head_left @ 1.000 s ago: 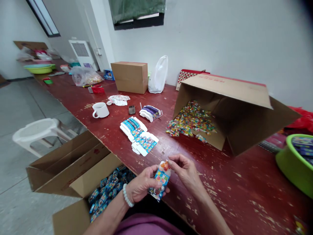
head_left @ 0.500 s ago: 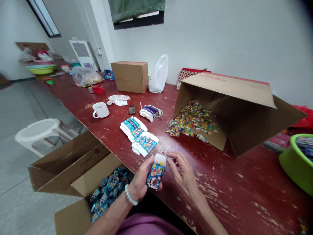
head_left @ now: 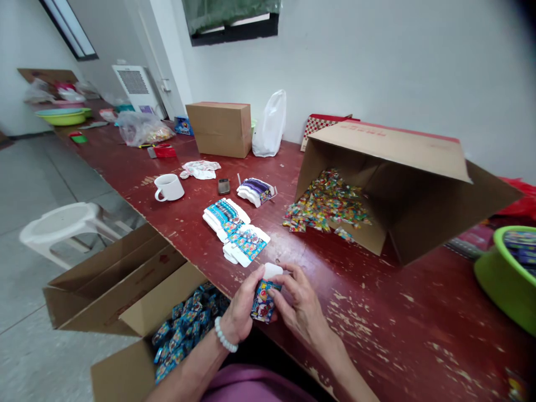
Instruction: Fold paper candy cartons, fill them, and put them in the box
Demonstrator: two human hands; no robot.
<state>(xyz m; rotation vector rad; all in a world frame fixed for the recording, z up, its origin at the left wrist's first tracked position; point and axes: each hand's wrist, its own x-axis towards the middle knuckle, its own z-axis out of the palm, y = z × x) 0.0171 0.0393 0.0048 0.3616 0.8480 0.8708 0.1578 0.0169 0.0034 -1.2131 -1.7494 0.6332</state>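
My left hand [head_left: 239,310], with a pale bead bracelet at the wrist, is wrapped around a small blue candy box [head_left: 262,306]. The box stands tilted upright, its white end flap [head_left: 272,270] raised. Against the upper part of the box are the thumb and fingers of my right hand [head_left: 302,301], closed on its right side by the flap. Whatever lies inside the box is hidden. Just beyond my hands, flattened blue cartons [head_left: 247,243] lie fanned on the red table. Wrapped candies [head_left: 330,201] spill from a large cardboard box [head_left: 402,218] on its side.
Below the table edge, an open carton [head_left: 121,371] holds many filled blue boxes [head_left: 184,326]. Purple cartons [head_left: 256,191], a white mug [head_left: 170,187] and a small dark device [head_left: 223,186] lie farther back. A green basin [head_left: 498,279] stands right; a white stool [head_left: 62,223] is left.
My right hand has moved left onto the top of the candy box, its thumb now on the front. Yellow contents visible below the flap before are now covered.
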